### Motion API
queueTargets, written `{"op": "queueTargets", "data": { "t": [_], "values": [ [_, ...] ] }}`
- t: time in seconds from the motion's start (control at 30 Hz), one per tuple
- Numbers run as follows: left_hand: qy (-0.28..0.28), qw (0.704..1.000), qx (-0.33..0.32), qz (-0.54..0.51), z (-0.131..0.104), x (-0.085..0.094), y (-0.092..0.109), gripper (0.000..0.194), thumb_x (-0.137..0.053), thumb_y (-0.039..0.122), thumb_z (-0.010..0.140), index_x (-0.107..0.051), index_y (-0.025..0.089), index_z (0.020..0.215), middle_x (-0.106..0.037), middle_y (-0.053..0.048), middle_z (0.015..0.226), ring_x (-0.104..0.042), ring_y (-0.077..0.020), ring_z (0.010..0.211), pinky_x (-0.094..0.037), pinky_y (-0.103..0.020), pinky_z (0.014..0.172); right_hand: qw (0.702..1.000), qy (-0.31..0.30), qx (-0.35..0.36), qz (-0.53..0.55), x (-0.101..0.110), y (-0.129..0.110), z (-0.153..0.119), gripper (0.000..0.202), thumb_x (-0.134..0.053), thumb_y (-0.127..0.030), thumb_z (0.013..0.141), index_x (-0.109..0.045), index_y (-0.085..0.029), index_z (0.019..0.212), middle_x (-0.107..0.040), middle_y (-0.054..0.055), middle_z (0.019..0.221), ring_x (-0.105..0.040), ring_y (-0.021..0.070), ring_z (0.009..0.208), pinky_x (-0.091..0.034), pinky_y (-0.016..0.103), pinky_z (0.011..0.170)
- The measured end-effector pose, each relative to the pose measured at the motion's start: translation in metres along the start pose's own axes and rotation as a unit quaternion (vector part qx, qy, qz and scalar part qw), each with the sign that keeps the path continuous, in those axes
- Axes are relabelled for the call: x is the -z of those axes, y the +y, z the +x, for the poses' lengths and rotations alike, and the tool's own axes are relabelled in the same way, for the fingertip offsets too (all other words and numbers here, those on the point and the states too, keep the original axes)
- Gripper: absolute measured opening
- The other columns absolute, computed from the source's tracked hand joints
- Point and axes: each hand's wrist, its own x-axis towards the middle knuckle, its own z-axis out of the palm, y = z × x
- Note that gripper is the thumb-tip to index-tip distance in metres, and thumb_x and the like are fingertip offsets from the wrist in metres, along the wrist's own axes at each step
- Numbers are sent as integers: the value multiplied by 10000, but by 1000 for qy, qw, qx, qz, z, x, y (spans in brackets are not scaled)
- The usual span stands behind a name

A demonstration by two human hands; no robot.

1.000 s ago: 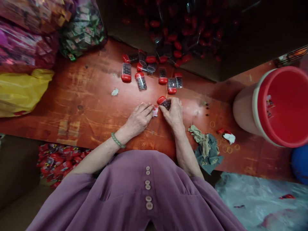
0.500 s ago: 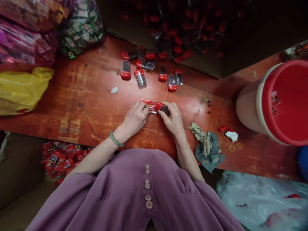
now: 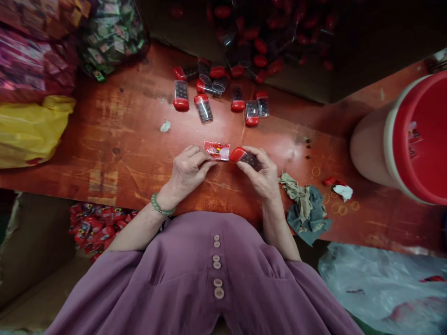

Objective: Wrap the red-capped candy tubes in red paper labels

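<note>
a scuffed reddish worktop (image 3: 129,153) stretches across my remote view, with a dark carton (image 3: 303,90) at its far edge. i count four bags (image 3: 113,39) towards its far left corner, one bucket (image 3: 370,144) at its right end, and three dark balls (image 3: 309,146) on its right half. at least four rubber bands (image 3: 339,209) lie beside the crumpled rags (image 3: 307,214) near the close edge. five red-capped tubs (image 3: 203,109) lie just short of the carton; behind them, others overlap in a heap i can't count. one held tub (image 3: 246,157) is in the right hand (image 3: 260,172), near the middle of the close edge: thumb and fingers clamp it, parted only by its width. the left hand (image 3: 192,170) has thumb and fingertips pinched together on the lower left corner of one red packet (image 3: 218,150). packet and held tub are almost end to end; i can't tell whether they touch.
</note>
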Motion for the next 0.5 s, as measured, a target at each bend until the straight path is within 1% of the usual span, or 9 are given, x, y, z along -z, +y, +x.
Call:
{"op": "queueTargets", "data": {
  "t": [0.13,0.23,0.37,0.5],
  "values": [
    [15,999,-39,-14,-6,4,8,111,-650,270,906,-671,192,830,-690,-15,775,-599,-128,709,-499,-262,668,1000,-13,24,4,5,-12,-5,281,-693,-344,870,-663,-290,1144,-670,18,1022,-614,187,940,-531,408,882],
    [17,998,-53,-29,-7,7,13,70,-656,249,901,-678,185,882,-697,-28,802,-607,-131,729,-511,-263,678,997,-14,71,-16,3,-20,-9,283,-688,-296,884,-659,-313,1165,-666,13,1024,-613,177,935,-539,378,850],
    [-16,996,-41,-73,-7,12,16,102,-669,286,897,-682,184,891,-702,-23,805,-635,-126,746,-530,-255,689,992,-26,120,-33,-1,-25,-14,328,-671,-233,900,-644,-339,1209,-642,15,1025,-620,162,936,-552,335,814],
    [-45,992,-20,-119,-8,11,14,131,-675,309,893,-692,182,865,-708,-13,797,-650,-115,736,-532,-236,670,986,-81,121,-83,1,-25,-15,315,-612,-229,935,-640,-345,1227,-629,28,1036,-627,171,946,-562,352,829]
  ]
}}
